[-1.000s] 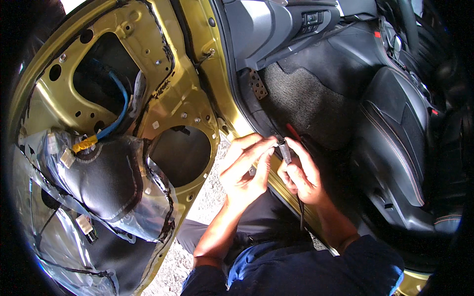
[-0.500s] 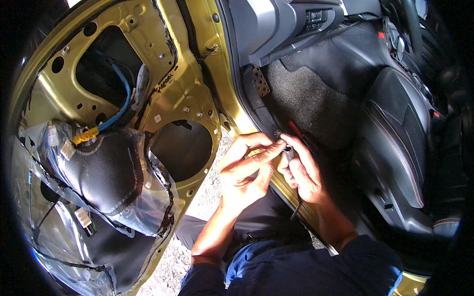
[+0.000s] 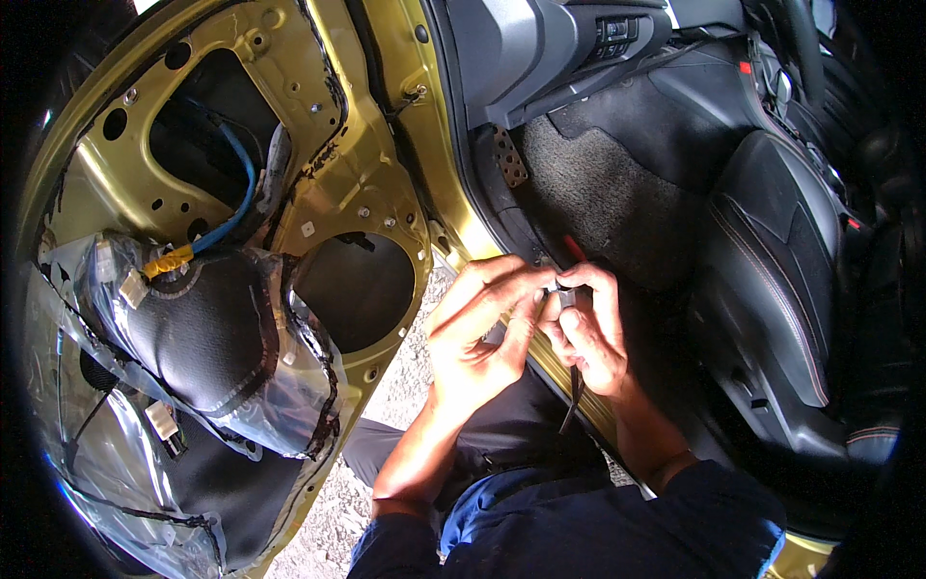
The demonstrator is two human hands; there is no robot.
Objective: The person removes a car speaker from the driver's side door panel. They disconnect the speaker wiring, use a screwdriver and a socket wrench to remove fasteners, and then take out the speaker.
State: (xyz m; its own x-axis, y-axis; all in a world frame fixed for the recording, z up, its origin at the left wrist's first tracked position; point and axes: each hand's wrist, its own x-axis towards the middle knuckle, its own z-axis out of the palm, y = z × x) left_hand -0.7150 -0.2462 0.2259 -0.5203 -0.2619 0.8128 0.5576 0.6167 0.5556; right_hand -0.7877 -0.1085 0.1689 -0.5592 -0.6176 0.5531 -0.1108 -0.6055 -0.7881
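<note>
Small black clip (image 3: 567,296) pinched at the yellow door sill (image 3: 579,386), between thumb and fingertips of both hands. Left hand (image 3: 482,333) curled around it from the left, right hand (image 3: 590,333) closed on it, thin black strap (image 3: 573,400) dangling below. Stripped door panel (image 3: 357,183) open alongside, black car seat (image 3: 772,289) beyond.

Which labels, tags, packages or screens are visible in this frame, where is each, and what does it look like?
Red tag: small red square on the dark trim near the dashboard, upper right.
Red mark: tiny red patch on the black seat's far edge; too small to tell more.
No packages or screens are visible.
</note>
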